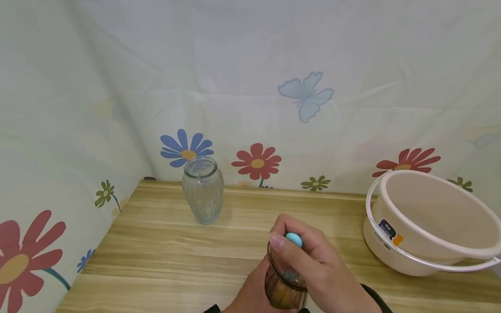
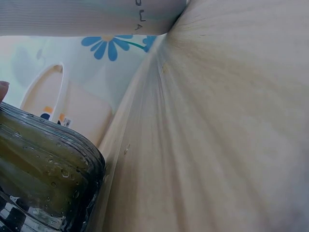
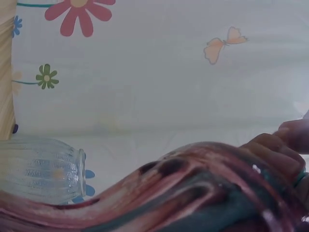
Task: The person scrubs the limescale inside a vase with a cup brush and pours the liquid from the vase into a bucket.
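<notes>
Low in the head view, my left hand (image 1: 254, 291) grips an amber-tinted glass vase (image 1: 285, 300) around its side. Over the vase's mouth, my right hand (image 1: 322, 265) holds a handle with a rounded turquoise end (image 1: 294, 239), which pokes up between thumb and fingers. The handle's lower part goes down into the vase, and a teal shape shows through the glass in the right wrist view; what kind of tool it is, I cannot tell. Water drops dot the vase's base (image 2: 53, 169) in the left wrist view, where a fingertip (image 2: 3, 90) shows at the edge.
A clear ribbed glass vase (image 1: 203, 191) stands upright toward the back left of the wood-grain table (image 1: 156, 261). On the right sits a pale pink bucket (image 1: 415, 256) with its white handle lowered. Flower-printed cloth (image 1: 235, 113) hangs behind and along the left side.
</notes>
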A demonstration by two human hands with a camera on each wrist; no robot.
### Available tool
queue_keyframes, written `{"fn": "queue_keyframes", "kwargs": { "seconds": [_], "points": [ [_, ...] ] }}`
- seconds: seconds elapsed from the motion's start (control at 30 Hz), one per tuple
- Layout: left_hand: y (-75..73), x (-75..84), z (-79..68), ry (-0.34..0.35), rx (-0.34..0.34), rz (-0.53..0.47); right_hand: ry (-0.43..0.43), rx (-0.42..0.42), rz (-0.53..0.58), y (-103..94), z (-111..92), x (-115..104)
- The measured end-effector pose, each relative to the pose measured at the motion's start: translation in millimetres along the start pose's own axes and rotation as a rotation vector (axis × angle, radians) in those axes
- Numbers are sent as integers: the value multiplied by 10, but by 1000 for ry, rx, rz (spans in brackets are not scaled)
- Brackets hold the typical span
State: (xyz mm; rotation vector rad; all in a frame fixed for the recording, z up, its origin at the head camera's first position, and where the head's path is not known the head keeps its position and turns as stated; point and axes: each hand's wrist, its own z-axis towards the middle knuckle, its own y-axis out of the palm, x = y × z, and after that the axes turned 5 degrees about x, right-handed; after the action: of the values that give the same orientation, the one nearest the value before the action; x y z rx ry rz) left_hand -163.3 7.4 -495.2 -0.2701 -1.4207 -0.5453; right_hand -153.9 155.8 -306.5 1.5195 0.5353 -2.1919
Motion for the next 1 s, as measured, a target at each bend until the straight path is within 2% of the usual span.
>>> {"fn": "queue_keyframes", "kwargs": {
  "seconds": [0.07,0.2,0.3,0.43,0.73,1.0],
  "points": [
    [5,18,3,-22,13,17,-22,-4,37,-10,3,22],
    [14,45,7,-59,36,34,-140,6,142,-26,17,97],
    [14,35,7,-43,48,42,-228,17,216,-48,23,166],
    [8,3,11,10,63,85,-279,38,283,-76,19,218],
    [10,-21,22,18,55,98,-434,42,391,-172,13,213],
    [-2,-26,35,15,61,115,-532,48,482,-227,13,161]
  ]
}}
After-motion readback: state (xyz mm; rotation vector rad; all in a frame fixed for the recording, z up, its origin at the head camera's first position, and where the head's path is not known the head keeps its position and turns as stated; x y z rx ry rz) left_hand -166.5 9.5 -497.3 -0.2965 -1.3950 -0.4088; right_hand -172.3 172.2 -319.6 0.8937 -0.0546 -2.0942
